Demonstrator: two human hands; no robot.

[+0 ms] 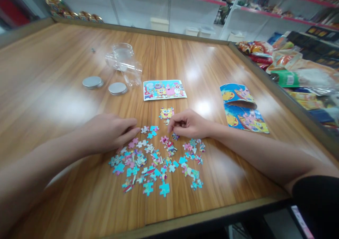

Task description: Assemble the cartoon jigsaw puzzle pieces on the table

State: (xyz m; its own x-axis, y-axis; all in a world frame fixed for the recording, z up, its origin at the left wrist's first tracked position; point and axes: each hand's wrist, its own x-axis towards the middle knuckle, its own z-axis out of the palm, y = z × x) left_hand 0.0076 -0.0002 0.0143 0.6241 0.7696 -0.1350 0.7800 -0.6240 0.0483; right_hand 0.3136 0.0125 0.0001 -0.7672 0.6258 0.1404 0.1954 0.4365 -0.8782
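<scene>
If 12 o'clock is straight ahead of the loose puzzle pieces [164, 189], 2 round silver lids [118, 88] sit at 11, clear plastic containers [123, 56] just beyond. My left hand [111, 131] is at 10: fingers half curled, thumb tip just beside some pieces; can't tell if it has hold of any. Pieces spread over the wooden table [225, 182] between my forearms, lots of blue, some pink and white. Picture card [164, 90] flat at 12. Closer in, also 12, yellow-face patch [166, 112]: looks like a few pieces joined. My right hand [188, 124] is at 1, fingers curled in, thumb and index near the patch's lower edge; can't tell if anything is pinched. Blue packet [245, 119] at 2, upper part gaping.

Progress: early, I'd judge. 1 small patch made, bulk left to fit. Red pieces [170, 146] below my right hand might be joined, unclear.

Hard to make out: whatever is under my left fingers; left forearm cut off at 8. Pieces overlap, no count. My right palm hides its underside; dark sleeve [315, 207] cut off at 4.
</scene>
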